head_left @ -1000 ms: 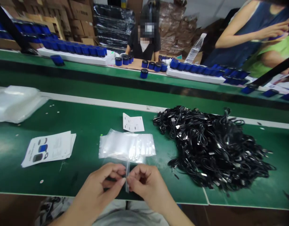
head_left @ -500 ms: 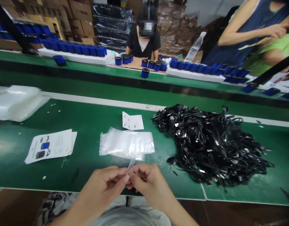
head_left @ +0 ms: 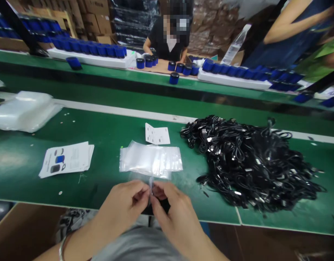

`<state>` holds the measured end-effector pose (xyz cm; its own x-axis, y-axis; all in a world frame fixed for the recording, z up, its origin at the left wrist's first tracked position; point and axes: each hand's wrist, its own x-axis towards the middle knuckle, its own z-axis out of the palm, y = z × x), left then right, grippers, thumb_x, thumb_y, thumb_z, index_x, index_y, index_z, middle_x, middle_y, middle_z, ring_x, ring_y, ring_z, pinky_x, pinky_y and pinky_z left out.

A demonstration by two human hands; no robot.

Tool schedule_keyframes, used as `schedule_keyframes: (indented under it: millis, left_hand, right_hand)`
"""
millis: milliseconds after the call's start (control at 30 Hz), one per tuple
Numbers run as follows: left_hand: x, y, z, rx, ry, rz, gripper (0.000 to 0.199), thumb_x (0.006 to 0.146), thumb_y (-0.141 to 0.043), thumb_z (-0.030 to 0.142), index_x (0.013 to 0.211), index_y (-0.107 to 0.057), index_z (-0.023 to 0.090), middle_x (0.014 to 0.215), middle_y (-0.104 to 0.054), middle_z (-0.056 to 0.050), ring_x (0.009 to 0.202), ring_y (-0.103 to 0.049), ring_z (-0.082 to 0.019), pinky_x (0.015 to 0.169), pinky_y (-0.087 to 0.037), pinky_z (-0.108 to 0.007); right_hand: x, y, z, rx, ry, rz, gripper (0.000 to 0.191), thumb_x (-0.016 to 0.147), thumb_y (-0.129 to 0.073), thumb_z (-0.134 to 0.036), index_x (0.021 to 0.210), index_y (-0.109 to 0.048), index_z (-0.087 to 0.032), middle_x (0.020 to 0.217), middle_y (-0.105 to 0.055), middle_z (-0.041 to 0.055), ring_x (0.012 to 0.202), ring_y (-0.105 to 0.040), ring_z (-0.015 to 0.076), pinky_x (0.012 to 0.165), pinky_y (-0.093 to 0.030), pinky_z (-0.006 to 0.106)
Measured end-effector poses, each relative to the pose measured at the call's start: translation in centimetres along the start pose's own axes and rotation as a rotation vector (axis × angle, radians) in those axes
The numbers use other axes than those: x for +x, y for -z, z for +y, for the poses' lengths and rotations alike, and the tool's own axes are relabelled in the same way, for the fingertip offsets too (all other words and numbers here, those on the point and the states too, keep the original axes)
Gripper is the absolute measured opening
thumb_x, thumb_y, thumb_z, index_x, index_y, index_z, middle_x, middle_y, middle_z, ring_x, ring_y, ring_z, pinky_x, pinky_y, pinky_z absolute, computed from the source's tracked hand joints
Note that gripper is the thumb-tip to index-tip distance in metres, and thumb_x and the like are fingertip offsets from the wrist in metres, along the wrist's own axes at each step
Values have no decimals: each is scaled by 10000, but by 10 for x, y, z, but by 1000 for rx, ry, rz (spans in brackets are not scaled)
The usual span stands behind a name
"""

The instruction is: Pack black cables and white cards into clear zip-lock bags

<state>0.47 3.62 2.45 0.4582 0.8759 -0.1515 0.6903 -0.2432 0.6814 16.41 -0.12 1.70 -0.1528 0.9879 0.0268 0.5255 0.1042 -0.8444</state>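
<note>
My left hand (head_left: pixel 129 201) and my right hand (head_left: pixel 174 210) meet at the front edge of the green table. Between their fingertips they pinch a small clear plastic bag (head_left: pixel 151 183), seen nearly edge-on; its lower part is hidden by the fingers. Just beyond lies a pile of flat clear plastic bags (head_left: pixel 150 158). Behind that pile a folded white leaflet (head_left: pixel 158 135) stands partly open. To the right of my right hand spreads a large heap of black USB cables (head_left: pixel 251 163). A stack of printed sheets (head_left: pixel 67 159) lies to the left.
A bundle of clear plastic (head_left: pixel 28 110) rests at the far left. Along the raised green shelf (head_left: pixel 107 74) stand rows of blue, black-topped jars (head_left: pixel 174 78) and white trays. Across it sits a person (head_left: pixel 156 40); others are at the right. A plastic bottle (head_left: pixel 236 45) leans there.
My hands have turned the clear bag more upright and its edge now points away from me. The whole view has shifted slightly. The seated person's head has moved.
</note>
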Motion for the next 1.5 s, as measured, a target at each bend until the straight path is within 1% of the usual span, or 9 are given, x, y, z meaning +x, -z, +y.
schedule_keyframes:
  millis: [200, 567, 700, 800, 867, 967, 1200, 1333, 1500]
  left_hand:
    - [3, -3, -3, -271, -21, -123, 221, 864, -476, 234, 665, -561, 190, 612, -552, 49, 532, -475, -92, 483, -341, -181]
    - [-3, -17, -15, -290, -67, 58, 204, 709, -478, 80, 555, -409, 195, 541, -414, 60, 521, -408, -102, 530, -304, -213]
    - [-5, -15, -16, -337, -21, 79, 213, 732, -467, 106, 560, -391, 206, 540, -423, 52, 521, -416, -113, 525, -316, -221]
    - [-4, -13, -12, -375, 14, 59, 206, 729, -486, 122, 559, -405, 206, 547, -452, 42, 537, -434, -121, 530, -328, -227]
    - [-3, -11, -9, -407, 53, 32, 203, 733, -498, 139, 559, -414, 203, 543, -450, 45, 534, -440, -119, 522, -334, -226]
    - [-4, -8, -10, -492, 141, -58, 170, 790, -475, 211, 621, -455, 201, 511, -460, 62, 442, -445, -98, 432, -333, -201]
    - [-1, -1, -12, -905, 412, -95, 328, 801, -528, 509, 775, -470, 187, 666, -678, -5, 469, -609, -97, 445, -458, -184]
    - [2, -1, -6, -1026, 405, -55, 468, 697, -619, 626, 751, -517, 172, 612, -632, 20, 515, -598, -107, 484, -475, -196]
    - [3, -8, -1, -1013, 304, 17, 470, 699, -654, 597, 615, -484, 167, 515, -499, 72, 453, -437, -54, 433, -361, -147]
  right_hand:
    - [-5, 8, -7, 17, -17, -89, 249, 843, -460, -142, 1021, -627, -194, 855, -685, 37, 730, -654, 168, 668, -485, 252]
    - [10, 12, 2, -518, 15, -66, 184, 786, -493, -107, 649, -596, -174, 570, -628, 26, 490, -582, 167, 475, -267, 260]
    - [52, 37, -10, -372, -12, -32, 214, 915, -464, -274, 888, -641, -158, 763, -680, 59, 689, -636, 198, 611, -422, 273]
    - [100, 33, -21, -440, 16, 92, 588, 882, -515, -450, 1317, -417, -66, 1190, -574, 207, 1051, -572, 298, 824, -454, 382]
    - [130, 23, -25, -545, 8, 40, 675, 811, -624, -436, 1319, -413, -46, 1264, -501, 254, 1151, -497, 361, 861, -444, 437]
    - [152, 16, -26, -578, 6, 12, 269, 809, -620, -188, 1048, -624, -65, 1059, -621, 224, 1014, -589, 341, 808, -467, 438]
    - [46, 43, -19, -58, 136, 109, 135, 863, -566, -237, 742, -614, -199, 1121, -586, 81, 1099, -544, 215, 911, -442, 341]
    - [-13, 23, -4, 402, -150, 75, 152, 823, -610, -294, 710, -616, -193, 1266, -499, 117, 1136, -528, 245, 893, -458, 353]
    - [-15, 11, 9, 781, -338, -13, 269, 762, -684, -363, 655, -514, -185, 968, -608, 64, 744, -596, 149, 629, -486, 245]
